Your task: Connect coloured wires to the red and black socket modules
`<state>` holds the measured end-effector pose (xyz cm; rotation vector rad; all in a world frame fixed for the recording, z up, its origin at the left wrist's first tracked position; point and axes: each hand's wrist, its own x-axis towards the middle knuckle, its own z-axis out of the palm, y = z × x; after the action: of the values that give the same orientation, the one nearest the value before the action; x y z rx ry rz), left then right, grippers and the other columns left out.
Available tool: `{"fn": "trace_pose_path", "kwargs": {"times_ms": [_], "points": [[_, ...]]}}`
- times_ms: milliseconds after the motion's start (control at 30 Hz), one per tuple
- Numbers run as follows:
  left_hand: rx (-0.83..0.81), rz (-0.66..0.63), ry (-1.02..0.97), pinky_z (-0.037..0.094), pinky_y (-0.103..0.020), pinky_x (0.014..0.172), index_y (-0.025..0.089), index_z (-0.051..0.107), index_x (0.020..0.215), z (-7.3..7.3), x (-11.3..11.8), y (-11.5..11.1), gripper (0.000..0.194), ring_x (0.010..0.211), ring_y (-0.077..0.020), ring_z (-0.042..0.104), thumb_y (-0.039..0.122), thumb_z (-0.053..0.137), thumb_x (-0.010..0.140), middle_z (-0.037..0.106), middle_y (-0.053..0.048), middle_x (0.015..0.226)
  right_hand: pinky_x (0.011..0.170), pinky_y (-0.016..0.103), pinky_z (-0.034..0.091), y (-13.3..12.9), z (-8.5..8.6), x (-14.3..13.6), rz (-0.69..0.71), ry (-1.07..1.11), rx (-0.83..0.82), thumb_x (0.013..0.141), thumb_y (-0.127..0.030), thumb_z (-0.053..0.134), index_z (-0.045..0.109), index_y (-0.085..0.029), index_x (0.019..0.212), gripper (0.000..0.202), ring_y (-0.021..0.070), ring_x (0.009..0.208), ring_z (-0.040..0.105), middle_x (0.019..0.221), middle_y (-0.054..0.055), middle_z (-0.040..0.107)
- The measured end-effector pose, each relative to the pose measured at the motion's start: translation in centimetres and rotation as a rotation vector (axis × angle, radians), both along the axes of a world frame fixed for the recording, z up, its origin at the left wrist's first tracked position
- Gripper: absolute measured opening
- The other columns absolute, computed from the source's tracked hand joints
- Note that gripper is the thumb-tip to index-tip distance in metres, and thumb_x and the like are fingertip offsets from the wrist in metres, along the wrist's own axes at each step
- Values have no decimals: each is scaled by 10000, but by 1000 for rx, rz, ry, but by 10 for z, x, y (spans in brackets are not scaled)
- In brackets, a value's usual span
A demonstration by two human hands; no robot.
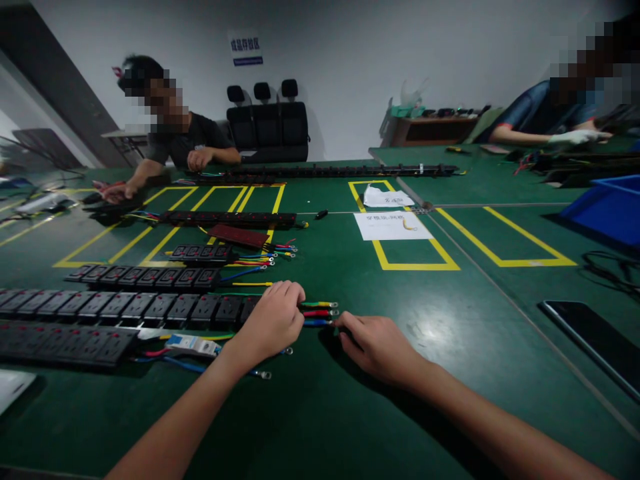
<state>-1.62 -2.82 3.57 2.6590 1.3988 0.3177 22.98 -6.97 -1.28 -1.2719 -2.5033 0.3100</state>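
Observation:
A long black socket strip (155,307) lies across the table, its right end partly behind my left hand (276,319). The curled fingers of that hand are closed over the wires coming from the strip. Past the knuckles stick out a yellow-green wire (316,305), a red wire (318,313) and a blue wire (317,323), each tipped with a ring terminal. My right hand (377,347) pinches the blue wire's tip between thumb and forefinger. Nearer me is another socket strip (65,343) with a white-and-blue breaker (194,345) on its leads.
Further strips (150,277) with loose leads lie beyond. White paper sheets (385,227) rest by yellow tape outlines. At right are a phone (590,333), a black cable (613,270) and a blue bin (607,210). Two people work across the green table (320,413).

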Motion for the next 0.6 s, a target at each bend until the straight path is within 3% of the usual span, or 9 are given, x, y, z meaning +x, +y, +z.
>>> {"fn": "trace_pose_path", "kwargs": {"times_ms": [133, 333, 467, 600], "points": [[71, 67, 54, 459, -445, 938, 190, 612, 1033, 2, 1, -6, 180, 1014, -280, 587, 131, 534, 881, 653, -82, 1015, 611, 283, 279, 0, -1, 1, 0, 15, -1, 995, -200, 456, 603, -208, 1106, 184, 150, 640, 594, 789, 15, 708], [30, 105, 34, 474, -440, 932, 192, 647, 1074, -6, -1, -5, 182, 1064, -275, 604, 161, 536, 934, 676, -85, 1092, 638, 258, 376, -1, 1, 4, 2, 206, 16, 1025, -253, 487, 636, -219, 1172, 213, 136, 678, 598, 895, 25, 720], [48, 98, 23, 478, -430, 918, 194, 651, 1036, -9, -7, -4, 125, 1038, -267, 610, 195, 563, 948, 679, -77, 1065, 694, 274, 439, 8, 15, -2, -52, 224, 92, 1007, -264, 558, 684, -212, 1101, 166, 161, 786, 611, 924, 48, 684], [67, 42, 12, 481, -415, 911, 209, 654, 1045, -8, -14, -5, 114, 1043, -264, 616, 226, 593, 950, 679, -75, 1070, 805, 316, 475, 32, 32, -22, 30, 108, 131, 969, -233, 644, 714, -199, 1088, 142, 208, 964, 604, 1003, 73, 674]]}}
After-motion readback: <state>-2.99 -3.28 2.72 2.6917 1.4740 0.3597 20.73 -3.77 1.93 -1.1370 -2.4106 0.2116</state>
